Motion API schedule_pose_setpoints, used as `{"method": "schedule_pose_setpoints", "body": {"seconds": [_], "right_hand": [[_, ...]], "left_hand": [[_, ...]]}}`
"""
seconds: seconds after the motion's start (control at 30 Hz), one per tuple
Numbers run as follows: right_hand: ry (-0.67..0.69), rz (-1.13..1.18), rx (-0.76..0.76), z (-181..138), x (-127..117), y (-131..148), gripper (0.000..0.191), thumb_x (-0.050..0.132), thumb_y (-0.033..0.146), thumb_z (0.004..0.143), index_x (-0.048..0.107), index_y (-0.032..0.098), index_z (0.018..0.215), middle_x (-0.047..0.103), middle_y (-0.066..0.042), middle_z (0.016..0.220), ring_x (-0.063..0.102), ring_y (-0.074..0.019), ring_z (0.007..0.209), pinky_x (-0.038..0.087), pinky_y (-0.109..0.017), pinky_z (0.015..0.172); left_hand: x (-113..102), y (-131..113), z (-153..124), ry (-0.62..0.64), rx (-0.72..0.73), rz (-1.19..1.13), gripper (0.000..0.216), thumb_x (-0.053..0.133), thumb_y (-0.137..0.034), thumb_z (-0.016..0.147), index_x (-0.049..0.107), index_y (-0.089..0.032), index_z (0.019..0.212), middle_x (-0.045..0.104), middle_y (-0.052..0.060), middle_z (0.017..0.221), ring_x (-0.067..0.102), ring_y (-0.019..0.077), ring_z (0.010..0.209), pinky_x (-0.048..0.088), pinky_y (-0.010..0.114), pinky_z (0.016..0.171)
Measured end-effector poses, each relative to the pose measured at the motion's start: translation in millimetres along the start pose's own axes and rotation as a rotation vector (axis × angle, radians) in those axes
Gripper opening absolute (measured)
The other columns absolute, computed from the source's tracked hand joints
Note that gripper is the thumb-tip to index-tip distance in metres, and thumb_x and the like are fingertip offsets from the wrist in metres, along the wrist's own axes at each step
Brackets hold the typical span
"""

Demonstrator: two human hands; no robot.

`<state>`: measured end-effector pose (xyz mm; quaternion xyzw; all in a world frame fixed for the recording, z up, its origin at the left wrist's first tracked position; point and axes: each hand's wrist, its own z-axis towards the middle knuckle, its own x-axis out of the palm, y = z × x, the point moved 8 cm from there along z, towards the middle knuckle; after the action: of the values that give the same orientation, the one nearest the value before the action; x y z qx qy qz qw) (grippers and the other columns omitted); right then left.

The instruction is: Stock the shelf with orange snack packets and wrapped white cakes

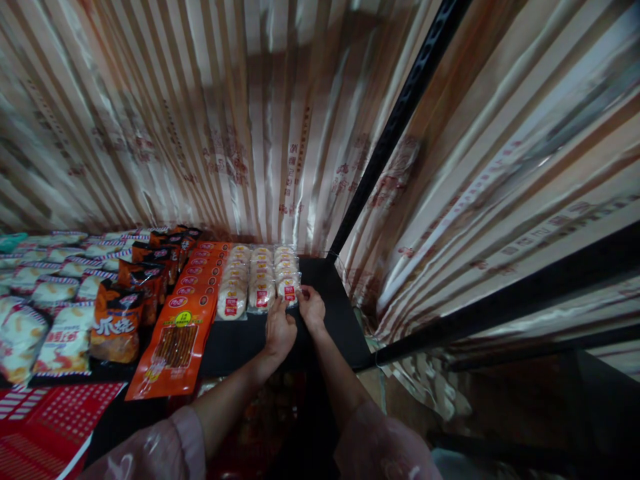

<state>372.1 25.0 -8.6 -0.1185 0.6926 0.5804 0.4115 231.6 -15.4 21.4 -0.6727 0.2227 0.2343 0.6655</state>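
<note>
My left hand (281, 331) and my right hand (313, 308) are both at the front pack of round white crackers (286, 281) in the rightmost row. The fingers of my left hand are closed at its lower edge. On its right side, the thumb and fingers of my right hand pinch the clear wrapper. The pack carries a red label and lies on the black shelf (335, 320). Two similar rows of crackers, a middle row (261, 273) and a left row (234, 283), lie alongside. My fingers cover the pack's lower corners.
Overlapping orange snack packets (200, 267) lie left of the crackers. Beyond them are orange-and-black bags (117, 320) and several rows of white snack bags (65, 337). A red basket (60, 417) is at lower left. Black shelf posts (390, 140) and striped plastic sheeting (280, 120) enclose the shelf.
</note>
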Motion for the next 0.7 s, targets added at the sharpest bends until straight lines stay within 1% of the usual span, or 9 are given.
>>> {"method": "schedule_pose_setpoints", "body": {"seconds": [0.07, 0.17, 0.27, 0.4, 0.6, 0.7], "right_hand": [[-0.002, 0.003, -0.005, -0.3, 0.2, 0.1, 0.022, 0.049, 0.031, 0.077, 0.061, 0.021, 0.092, 0.065, -0.002, 0.085, 0.060, -0.0130, 0.073, 0.042, -0.021, 0.064], [-0.006, -0.002, -0.012, -0.9, 0.0, 0.8, 0.022, 0.049, 0.032, 0.078, 0.061, 0.021, 0.092, 0.065, -0.003, 0.085, 0.060, -0.0137, 0.075, 0.042, -0.022, 0.065], [-0.010, -0.003, -0.018, -1.3, 0.0, 1.0, 0.022, 0.048, 0.032, 0.078, 0.061, 0.021, 0.092, 0.065, -0.003, 0.086, 0.060, -0.0136, 0.076, 0.043, -0.022, 0.067], [-0.012, 0.017, -0.026, -2.1, 0.6, 0.1, 0.023, 0.048, 0.032, 0.077, 0.061, 0.021, 0.092, 0.064, -0.003, 0.087, 0.060, -0.0137, 0.075, 0.043, -0.022, 0.067], [-0.032, 0.154, -0.024, -4.1, 0.4, -3.2, 0.029, 0.049, 0.033, 0.076, 0.059, 0.016, 0.098, 0.065, -0.005, 0.086, 0.060, -0.0135, 0.074, 0.045, -0.023, 0.068], [-0.069, 0.210, -0.035, -7.1, -2.8, -3.9, 0.033, 0.048, 0.033, 0.075, 0.058, 0.014, 0.099, 0.064, -0.007, 0.088, 0.060, -0.0136, 0.073, 0.045, -0.023, 0.069]], "left_hand": [[1.4, -2.9, -2.6, 0.012, 0.032, 0.012, 0.045, 0.042, -0.004, 0.070, 0.056, -0.009, 0.112, 0.050, 0.011, 0.127, 0.041, 0.0188, 0.122, 0.030, 0.030, 0.105], [6.0, -1.9, -4.0, 0.046, 0.028, 0.017, 0.046, 0.041, -0.003, 0.069, 0.055, -0.007, 0.113, 0.051, 0.012, 0.126, 0.045, 0.0182, 0.118, 0.032, 0.028, 0.105], [9.0, 0.8, -3.5, 0.056, 0.025, 0.050, 0.046, 0.040, -0.002, 0.070, 0.055, -0.004, 0.113, 0.051, 0.013, 0.126, 0.045, 0.0183, 0.118, 0.032, 0.027, 0.105], [10.2, 2.8, -2.6, 0.061, 0.037, 0.081, 0.046, 0.039, -0.003, 0.071, 0.054, -0.004, 0.115, 0.050, 0.013, 0.127, 0.044, 0.0178, 0.119, 0.031, 0.027, 0.105], [9.4, 4.7, -2.0, 0.066, 0.019, 0.058, 0.044, 0.040, -0.003, 0.070, 0.057, -0.007, 0.111, 0.051, 0.012, 0.125, 0.045, 0.0188, 0.119, 0.033, 0.029, 0.104], [9.1, 4.8, -3.2, 0.051, 0.022, 0.020, 0.042, 0.040, -0.003, 0.070, 0.059, -0.008, 0.107, 0.052, 0.012, 0.124, 0.046, 0.0192, 0.118, 0.033, 0.030, 0.103]]}}
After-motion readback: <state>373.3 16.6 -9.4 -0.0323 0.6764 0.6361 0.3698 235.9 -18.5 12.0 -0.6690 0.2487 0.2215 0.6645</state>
